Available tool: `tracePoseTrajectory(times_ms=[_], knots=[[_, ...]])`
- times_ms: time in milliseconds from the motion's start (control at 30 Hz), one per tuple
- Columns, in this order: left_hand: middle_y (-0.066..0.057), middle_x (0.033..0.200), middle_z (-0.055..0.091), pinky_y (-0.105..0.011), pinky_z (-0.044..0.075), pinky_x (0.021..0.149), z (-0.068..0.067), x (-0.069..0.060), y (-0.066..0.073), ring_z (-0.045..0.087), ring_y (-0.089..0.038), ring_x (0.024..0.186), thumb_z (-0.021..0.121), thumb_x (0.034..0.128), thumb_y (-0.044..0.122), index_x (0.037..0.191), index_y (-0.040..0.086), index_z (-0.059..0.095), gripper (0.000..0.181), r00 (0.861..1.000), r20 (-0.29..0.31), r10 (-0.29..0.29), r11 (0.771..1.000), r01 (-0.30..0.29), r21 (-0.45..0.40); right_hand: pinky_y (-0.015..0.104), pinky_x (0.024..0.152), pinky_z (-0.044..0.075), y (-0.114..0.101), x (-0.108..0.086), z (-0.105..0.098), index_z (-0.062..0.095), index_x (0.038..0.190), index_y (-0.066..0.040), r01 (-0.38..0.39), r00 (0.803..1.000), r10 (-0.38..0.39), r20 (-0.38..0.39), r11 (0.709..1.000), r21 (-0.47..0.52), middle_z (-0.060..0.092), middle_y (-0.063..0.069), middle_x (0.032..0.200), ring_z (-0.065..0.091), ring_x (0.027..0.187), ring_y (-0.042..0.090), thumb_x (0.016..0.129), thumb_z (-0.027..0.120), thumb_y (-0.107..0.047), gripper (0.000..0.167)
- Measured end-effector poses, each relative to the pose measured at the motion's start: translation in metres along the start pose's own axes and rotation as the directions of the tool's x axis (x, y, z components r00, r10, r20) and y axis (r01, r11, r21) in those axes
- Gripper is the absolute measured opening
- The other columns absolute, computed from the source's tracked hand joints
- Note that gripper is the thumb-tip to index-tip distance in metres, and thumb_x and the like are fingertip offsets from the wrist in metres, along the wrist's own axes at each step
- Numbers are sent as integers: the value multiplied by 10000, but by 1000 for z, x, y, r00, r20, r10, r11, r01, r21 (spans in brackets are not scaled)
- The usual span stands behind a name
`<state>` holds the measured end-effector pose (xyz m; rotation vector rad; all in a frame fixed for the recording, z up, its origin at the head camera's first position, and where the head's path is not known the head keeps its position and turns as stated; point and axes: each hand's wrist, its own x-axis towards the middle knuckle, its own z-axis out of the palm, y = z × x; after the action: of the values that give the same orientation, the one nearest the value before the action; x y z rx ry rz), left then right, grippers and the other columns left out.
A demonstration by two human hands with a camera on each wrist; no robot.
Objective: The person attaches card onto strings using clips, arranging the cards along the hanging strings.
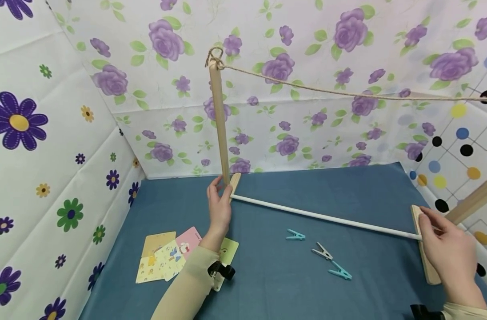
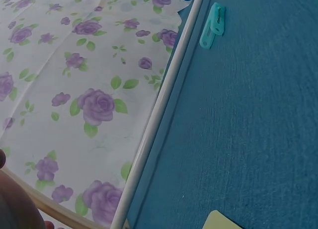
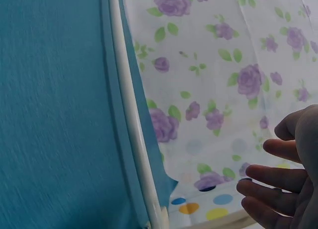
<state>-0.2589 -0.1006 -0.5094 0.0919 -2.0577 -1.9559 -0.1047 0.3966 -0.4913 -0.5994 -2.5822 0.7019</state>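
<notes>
A wooden drying-rack-like frame stands on the blue cloth. Its left upright post point(image 1: 218, 120) is gripped low down by my left hand point(image 1: 219, 209), thumb on one side and fingers on the other. A white rod point(image 1: 327, 218) joins the two wooden feet near the cloth. My right hand point(image 1: 449, 253) is at the right foot point(image 1: 427, 266), in front of the right post point(image 1: 477, 200). In the right wrist view its fingers point(image 3: 278, 177) are spread and slightly bent, with nothing between them. From the left post's top a twine point(image 1: 307, 87) runs to the right.
Clothespins lie in front of the rod: a teal one point(image 1: 295, 234), a grey one point(image 1: 322, 251) and another teal one point(image 1: 340, 270). Overlapping cards point(image 1: 155, 244) lie left of my left forearm, with a yellow-green card point(image 1: 229, 251) beside it. Patterned sheets point(image 1: 291, 133) surround the cloth.
</notes>
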Motion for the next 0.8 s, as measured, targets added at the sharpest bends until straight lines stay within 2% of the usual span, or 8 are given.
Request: tracePoseTrajectory(times_ms=[67,133,200,300,400,500,600,800], knots=[[-159,1564,384,-563,395,1071,1,1,1,372,-375,1441,598,1094,286,1561,149,484,500,1000,0,2,1000,-2,7,263,503,418,1,-1,-3,632,1477,-30,-10,999,9,-51,1000,-16,705,335,1217,694,976,509,1138,468,-378,513],[-151,1560,387,-568,400,1066,1,3,1,379,-350,1430,599,1097,292,1569,139,473,512,1000,-2,5,1000,-5,10,197,509,336,4,-1,-7,680,1403,8,-13,995,10,-104,1000,-24,737,311,1135,696,768,350,1135,486,-355,491],[-180,1562,385,-577,398,1069,1,4,1,375,-363,1431,594,1101,291,1578,118,459,524,1000,3,9,1000,-9,11,182,514,297,7,0,-11,726,1302,40,-31,990,27,-141,999,-28,744,302,1050,592,628,168,1134,491,-341,478],[-193,1540,401,-588,388,1081,1,6,-1,368,-415,1442,597,1100,284,1583,88,449,542,1000,10,13,1000,-13,18,193,510,299,12,1,-15,738,1178,71,-96,984,96,-151,995,6,728,299,1017,381,571,-50,1134,467,-348,501],[-182,1530,412,-587,382,1099,0,7,-1,359,-429,1457,602,1097,286,1587,84,444,553,1000,16,8,1000,-9,27,192,505,315,19,4,-17,704,1172,67,-190,972,200,-124,978,83,693,288,1050,346,606,-81,1133,433,-357,505],[-174,1552,402,-593,383,1113,0,9,-1,356,-390,1473,604,1097,291,1600,103,430,564,1000,27,7,999,-8,40,177,523,311,24,6,-17,658,1229,78,-254,957,270,-106,956,148,656,281,1099,382,685,-28,1127,414,-348,501],[-185,1580,386,-594,384,1124,1,12,0,352,-345,1483,600,1103,276,1609,121,417,560,999,36,11,999,-13,52,159,533,288,29,9,-16,604,1258,108,-267,950,288,-117,949,165,621,307,1145,368,710,-20,1126,404,-336,505],[-205,1579,400,-609,356,1142,2,20,3,366,-366,1484,600,1100,253,1607,100,418,560,997,49,54,997,-56,58,136,556,252,35,12,-15,507,1297,116,-271,943,299,-145,945,182,544,332,1213,379,788,22,1102,461,-326,486]])
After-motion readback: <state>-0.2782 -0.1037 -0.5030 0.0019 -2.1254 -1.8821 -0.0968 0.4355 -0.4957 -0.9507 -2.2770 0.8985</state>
